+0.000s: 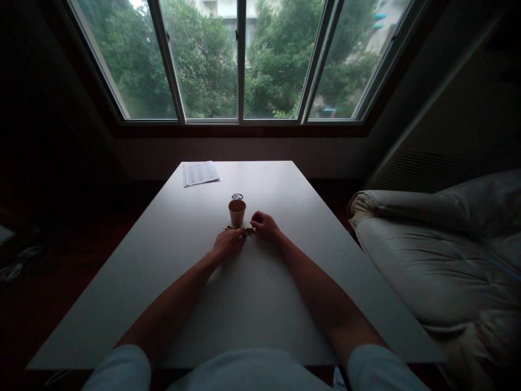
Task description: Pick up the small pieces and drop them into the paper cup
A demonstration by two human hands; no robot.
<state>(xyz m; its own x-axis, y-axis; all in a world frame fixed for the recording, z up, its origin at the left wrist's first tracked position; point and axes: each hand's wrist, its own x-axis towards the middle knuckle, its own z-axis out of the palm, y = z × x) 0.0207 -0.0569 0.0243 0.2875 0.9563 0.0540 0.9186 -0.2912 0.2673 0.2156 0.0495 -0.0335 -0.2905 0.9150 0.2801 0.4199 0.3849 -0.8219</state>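
A brown paper cup [237, 213] stands upright in the middle of the white table [252, 304]. At its near side lies a small scatter of dark and yellowish pieces [249, 231], too small to name. My left hand [229, 243] rests low over these pieces and covers part of them, its fingers bent and close together. To the right of the cup, apart from it, my right hand [265, 225] is closed with curled fingertips beside the pieces. Whatever either hand pinches is hidden. Just behind the cup lies a thin dark loop-like thing [237, 196].
Printed sheets of paper [200, 174] lie at the table's far left corner. A pale padded sofa [411, 260] stands along the right side. Beyond the far edge is a wide window [240, 60]. Cables [20, 263] lie to the left in the dark.
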